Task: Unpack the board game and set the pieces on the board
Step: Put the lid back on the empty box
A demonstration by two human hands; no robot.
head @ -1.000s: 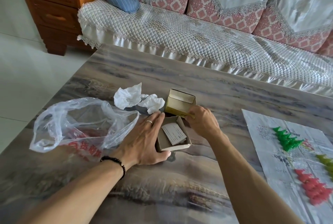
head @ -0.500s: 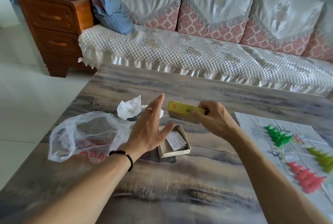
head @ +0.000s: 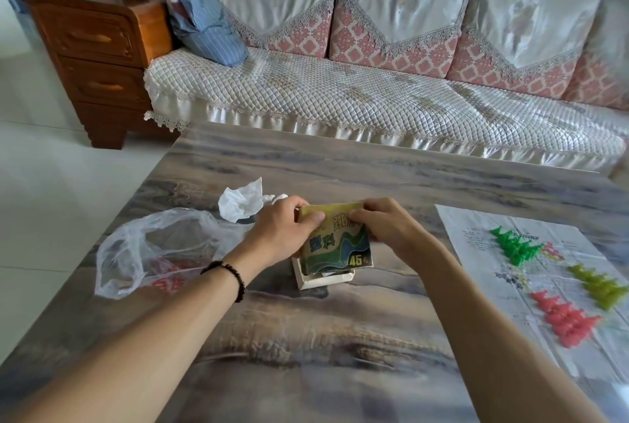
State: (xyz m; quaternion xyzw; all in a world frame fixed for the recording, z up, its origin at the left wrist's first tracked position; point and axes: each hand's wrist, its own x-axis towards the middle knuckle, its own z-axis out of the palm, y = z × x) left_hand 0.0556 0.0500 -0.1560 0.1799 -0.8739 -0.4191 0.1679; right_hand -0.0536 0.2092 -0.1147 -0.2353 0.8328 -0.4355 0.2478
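Both hands now grip the box lid (head: 337, 239): left hand (head: 279, 235) has joined right hand (head: 391, 232), lowering it over the box tray (head: 323, 281) mid-bench, probably packing up.

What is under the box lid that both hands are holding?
The open box tray sits on the table beneath the lid. Only its near rim shows; the lid hides whatever lies inside.
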